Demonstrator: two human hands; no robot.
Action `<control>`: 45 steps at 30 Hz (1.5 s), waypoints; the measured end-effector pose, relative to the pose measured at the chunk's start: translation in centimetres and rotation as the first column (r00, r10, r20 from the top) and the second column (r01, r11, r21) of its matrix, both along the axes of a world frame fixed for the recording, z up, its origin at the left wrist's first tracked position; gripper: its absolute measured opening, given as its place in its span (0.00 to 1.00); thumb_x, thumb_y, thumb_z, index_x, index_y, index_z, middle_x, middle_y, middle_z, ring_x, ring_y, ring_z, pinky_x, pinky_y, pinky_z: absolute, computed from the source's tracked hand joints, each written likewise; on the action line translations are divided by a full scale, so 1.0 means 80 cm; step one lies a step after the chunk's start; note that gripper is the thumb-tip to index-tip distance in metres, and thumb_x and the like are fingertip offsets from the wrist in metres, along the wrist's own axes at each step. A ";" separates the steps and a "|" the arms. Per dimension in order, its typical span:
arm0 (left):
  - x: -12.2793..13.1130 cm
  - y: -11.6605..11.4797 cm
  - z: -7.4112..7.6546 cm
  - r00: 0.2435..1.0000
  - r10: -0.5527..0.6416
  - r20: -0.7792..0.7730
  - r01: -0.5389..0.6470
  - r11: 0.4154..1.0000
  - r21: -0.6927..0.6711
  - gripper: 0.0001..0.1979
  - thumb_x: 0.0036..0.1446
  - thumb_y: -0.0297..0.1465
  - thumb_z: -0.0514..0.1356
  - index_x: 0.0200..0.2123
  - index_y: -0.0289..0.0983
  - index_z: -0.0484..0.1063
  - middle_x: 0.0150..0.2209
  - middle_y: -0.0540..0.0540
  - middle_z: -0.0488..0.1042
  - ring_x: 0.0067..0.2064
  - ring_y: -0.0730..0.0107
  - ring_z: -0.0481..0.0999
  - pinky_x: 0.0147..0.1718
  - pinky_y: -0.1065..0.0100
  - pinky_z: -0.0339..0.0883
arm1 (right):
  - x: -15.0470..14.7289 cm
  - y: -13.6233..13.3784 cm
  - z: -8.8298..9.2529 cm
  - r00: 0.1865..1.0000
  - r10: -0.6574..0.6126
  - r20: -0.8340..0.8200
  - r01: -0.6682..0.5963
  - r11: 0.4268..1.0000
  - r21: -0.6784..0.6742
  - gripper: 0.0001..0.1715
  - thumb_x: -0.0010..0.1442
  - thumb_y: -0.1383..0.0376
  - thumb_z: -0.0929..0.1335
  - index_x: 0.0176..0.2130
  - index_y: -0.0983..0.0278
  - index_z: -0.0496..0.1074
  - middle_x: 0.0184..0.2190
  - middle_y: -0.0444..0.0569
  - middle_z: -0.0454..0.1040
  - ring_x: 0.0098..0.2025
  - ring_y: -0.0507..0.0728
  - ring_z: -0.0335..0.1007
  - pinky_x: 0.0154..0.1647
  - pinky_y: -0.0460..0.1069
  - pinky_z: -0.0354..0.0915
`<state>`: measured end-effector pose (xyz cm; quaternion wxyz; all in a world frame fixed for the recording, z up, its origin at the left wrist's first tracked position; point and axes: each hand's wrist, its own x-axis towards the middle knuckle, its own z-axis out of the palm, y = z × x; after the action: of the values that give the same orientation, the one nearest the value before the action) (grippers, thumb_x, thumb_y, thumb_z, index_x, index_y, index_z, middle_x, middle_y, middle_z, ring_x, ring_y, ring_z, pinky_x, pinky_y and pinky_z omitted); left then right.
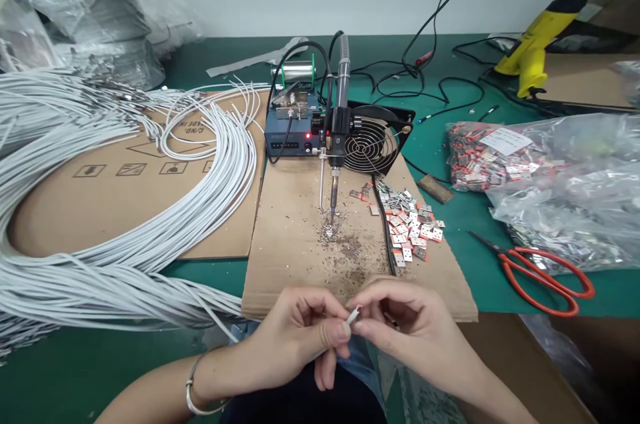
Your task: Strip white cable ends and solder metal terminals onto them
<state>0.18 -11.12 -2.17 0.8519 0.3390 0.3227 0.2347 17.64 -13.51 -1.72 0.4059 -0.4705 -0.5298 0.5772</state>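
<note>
So, we've got a white cable end (353, 316) near the close edge of the cardboard (285, 251), our left hand (306, 331) pinching it thumb-to-finger. Probably light and bendy; best held by the jacket behind the reddish tip (looks fragile). Our right hand (415, 319) curls there, can't tell if gripping. Soldering iron (339, 137) stands beyond.

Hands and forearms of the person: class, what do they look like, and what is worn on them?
The left hand and right hand are ungloved. A thin, silver-coloured bangle circles the left wrist; the right wrist shows none. No sleeves are visible.
</note>
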 end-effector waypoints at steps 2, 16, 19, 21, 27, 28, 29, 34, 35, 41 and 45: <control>0.000 0.002 0.003 0.998 -0.021 -0.058 0.023 0.999 0.023 0.19 0.43 0.43 0.67 0.24 0.32 0.69 0.19 0.51 0.72 0.14 0.80 0.69 0.11 0.81 0.57 | -0.001 0.002 0.004 0.999 0.010 0.045 -0.011 1.000 0.006 0.03 0.52 0.65 0.71 0.28 0.63 0.75 0.20 0.42 0.65 0.22 0.50 0.56 0.20 0.46 0.53; 0.006 -0.005 0.006 0.995 -0.036 -0.088 0.040 0.998 0.051 0.20 0.42 0.44 0.68 0.23 0.33 0.69 0.18 0.51 0.70 0.15 0.80 0.67 0.14 0.77 0.56 | -0.004 0.018 -0.003 0.885 -0.095 -0.457 0.094 0.995 -0.025 0.14 0.52 0.60 0.72 0.21 0.62 0.67 0.17 0.39 0.61 0.16 0.47 0.51 0.15 0.44 0.51; 0.003 -0.003 0.007 0.994 -0.002 -0.113 0.009 0.998 0.062 0.20 0.41 0.44 0.68 0.24 0.33 0.68 0.17 0.53 0.68 0.15 0.79 0.67 0.15 0.77 0.56 | 0.010 0.022 0.002 0.884 -0.226 -0.409 0.263 0.964 0.037 0.14 0.54 0.59 0.71 0.21 0.60 0.67 0.17 0.38 0.59 0.17 0.48 0.49 0.16 0.44 0.50; 0.001 0.002 0.009 0.988 0.075 -0.137 -0.060 0.992 0.109 0.20 0.42 0.43 0.68 0.23 0.34 0.66 0.16 0.55 0.67 0.16 0.79 0.67 0.17 0.77 0.56 | 0.014 0.019 0.003 0.947 -0.247 -0.204 0.270 0.959 0.092 0.07 0.52 0.64 0.72 0.25 0.59 0.71 0.19 0.41 0.64 0.20 0.50 0.56 0.18 0.45 0.53; -0.005 0.011 0.017 0.964 0.077 -0.256 0.042 0.902 0.430 0.14 0.51 0.38 0.63 0.25 0.34 0.68 0.19 0.53 0.67 0.21 0.77 0.67 0.22 0.75 0.60 | 0.000 0.010 0.014 0.983 -0.035 0.183 -0.001 0.980 0.197 0.05 0.55 0.64 0.70 0.28 0.62 0.75 0.23 0.46 0.71 0.25 0.53 0.65 0.21 0.47 0.58; -0.005 0.011 0.018 0.951 0.094 -0.295 0.075 0.855 0.513 0.12 0.53 0.36 0.62 0.26 0.34 0.68 0.19 0.52 0.67 0.21 0.77 0.67 0.22 0.74 0.60 | -0.001 0.012 0.018 0.972 -0.032 0.232 -0.022 0.974 0.227 0.07 0.56 0.64 0.69 0.27 0.62 0.75 0.22 0.46 0.72 0.24 0.52 0.65 0.21 0.47 0.58; -0.006 0.011 0.019 0.935 0.120 -0.333 0.107 0.800 0.590 0.11 0.55 0.34 0.61 0.26 0.33 0.69 0.20 0.52 0.68 0.22 0.76 0.67 0.22 0.74 0.59 | -0.002 0.013 0.022 0.958 -0.036 0.283 -0.039 0.966 0.256 0.07 0.57 0.65 0.69 0.27 0.62 0.75 0.22 0.46 0.72 0.24 0.52 0.65 0.21 0.46 0.58; -0.007 0.010 0.027 0.881 0.230 -0.414 0.228 0.560 0.796 0.08 0.58 0.28 0.57 0.27 0.33 0.71 0.20 0.51 0.69 0.24 0.75 0.68 0.23 0.74 0.58 | 0.005 0.014 0.031 0.911 -0.013 0.412 -0.125 0.944 0.307 0.08 0.57 0.66 0.68 0.26 0.63 0.73 0.21 0.45 0.71 0.22 0.50 0.62 0.19 0.45 0.56; -0.007 0.010 0.028 0.880 0.244 -0.409 0.227 0.539 0.811 0.08 0.58 0.28 0.57 0.27 0.34 0.71 0.20 0.51 0.69 0.24 0.75 0.67 0.23 0.74 0.58 | 0.005 0.013 0.030 0.913 -0.003 0.408 -0.132 0.945 0.301 0.09 0.58 0.67 0.68 0.25 0.63 0.72 0.20 0.44 0.69 0.22 0.50 0.62 0.20 0.45 0.56; 0.000 0.004 0.025 0.914 0.185 -0.361 0.145 0.682 0.716 0.09 0.57 0.28 0.57 0.24 0.34 0.67 0.18 0.53 0.65 0.21 0.78 0.66 0.20 0.76 0.58 | -0.002 0.011 0.019 0.961 -0.055 0.272 -0.056 0.922 0.383 0.14 0.58 0.70 0.66 0.22 0.64 0.65 0.19 0.42 0.61 0.22 0.50 0.58 0.21 0.46 0.54; 0.006 -0.001 0.011 0.962 0.110 -0.251 0.034 0.861 0.507 0.06 0.57 0.30 0.57 0.29 0.35 0.65 0.21 0.53 0.66 0.21 0.78 0.68 0.21 0.76 0.62 | -0.014 0.011 0.011 0.948 -0.205 0.244 0.001 0.769 0.640 0.12 0.55 0.77 0.65 0.24 0.65 0.65 0.20 0.43 0.60 0.22 0.49 0.56 0.20 0.46 0.52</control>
<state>0.64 -11.20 -1.25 0.6758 0.5731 0.3698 0.2795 16.52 -12.64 -0.85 0.4864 -0.4173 -0.7208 0.2641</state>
